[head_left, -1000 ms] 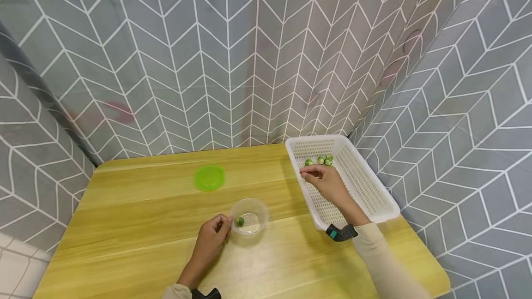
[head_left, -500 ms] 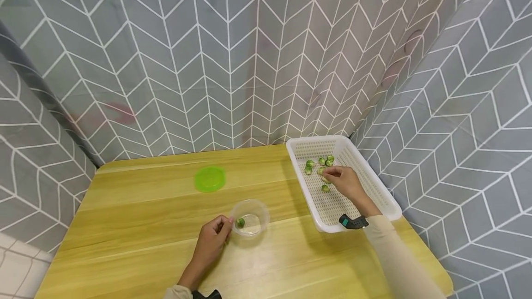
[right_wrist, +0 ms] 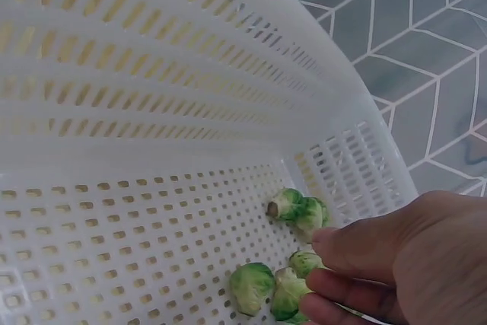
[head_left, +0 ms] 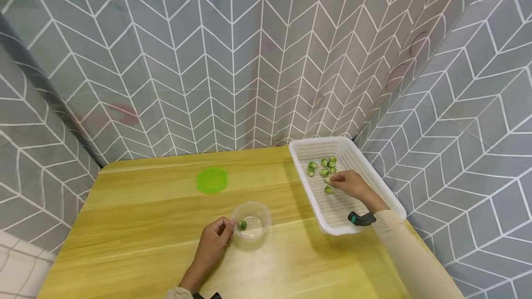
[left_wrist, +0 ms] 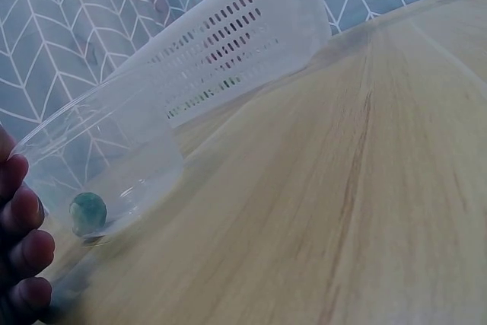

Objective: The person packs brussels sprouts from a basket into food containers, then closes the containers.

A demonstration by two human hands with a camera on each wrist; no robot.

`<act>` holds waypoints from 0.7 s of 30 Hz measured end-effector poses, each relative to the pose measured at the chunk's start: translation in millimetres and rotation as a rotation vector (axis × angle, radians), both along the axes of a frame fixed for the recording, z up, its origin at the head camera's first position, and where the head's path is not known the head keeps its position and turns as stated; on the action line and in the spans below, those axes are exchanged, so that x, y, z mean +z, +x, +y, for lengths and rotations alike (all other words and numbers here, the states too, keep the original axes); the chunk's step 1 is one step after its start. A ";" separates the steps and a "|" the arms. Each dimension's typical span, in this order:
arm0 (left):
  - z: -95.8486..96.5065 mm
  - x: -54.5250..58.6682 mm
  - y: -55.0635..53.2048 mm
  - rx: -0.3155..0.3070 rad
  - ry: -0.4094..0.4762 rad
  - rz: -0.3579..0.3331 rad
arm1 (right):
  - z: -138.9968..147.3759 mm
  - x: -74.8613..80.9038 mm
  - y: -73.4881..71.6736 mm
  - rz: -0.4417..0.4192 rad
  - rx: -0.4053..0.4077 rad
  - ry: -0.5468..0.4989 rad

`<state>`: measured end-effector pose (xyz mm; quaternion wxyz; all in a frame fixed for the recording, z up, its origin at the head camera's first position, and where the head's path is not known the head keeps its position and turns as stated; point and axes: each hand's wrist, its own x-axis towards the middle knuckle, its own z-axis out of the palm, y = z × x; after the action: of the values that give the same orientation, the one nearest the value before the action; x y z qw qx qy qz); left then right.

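Note:
My left hand (head_left: 215, 240) pinches the rim of a clear round plastic tub (head_left: 259, 213) on the table. One Brussels sprout (head_left: 242, 225) lies inside, at the tub's left; the left wrist view shows that sprout (left_wrist: 88, 212) low behind the clear wall. Over at the right, my right hand (head_left: 351, 183) reaches down into a white perforated basket (head_left: 341, 213). Its thumb and fingers are bent, with the tips at a pale Brussels sprout (head_left: 327, 180). Whether they grip it is hidden. Several more Brussels sprouts (right_wrist: 251, 287) lie around the fingertips on the basket floor.
A green round lid (head_left: 212, 180) lies flat on the wooden table (head_left: 145, 206), behind and left of the tub. The basket's raised walls surround the right hand. A grey patterned curtain (head_left: 232, 59) hangs along the back and right side.
From the basket's left rim, my right hand has moved right and down among the sprouts, uncovering more of them. My left hand has stayed at the tub, which still holds one sprout.

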<state>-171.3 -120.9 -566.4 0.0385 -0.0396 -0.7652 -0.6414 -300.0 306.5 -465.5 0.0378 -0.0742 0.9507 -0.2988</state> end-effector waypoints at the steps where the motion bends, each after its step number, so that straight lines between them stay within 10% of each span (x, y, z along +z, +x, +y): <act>1: 0.0 0.1 0.5 -0.004 -0.001 -0.002 | 1.0 0.2 0.1 -0.003 0.002 0.004; 21: 1.5 -3.0 -0.8 0.008 -0.023 -0.015 | 2.5 -5.9 -11.7 -0.038 0.077 0.040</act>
<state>-172.1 -119.5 -569.4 0.0349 -0.0320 -0.7729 -0.6327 -311.7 309.0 -471.4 0.0689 -0.1044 0.9519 -0.2796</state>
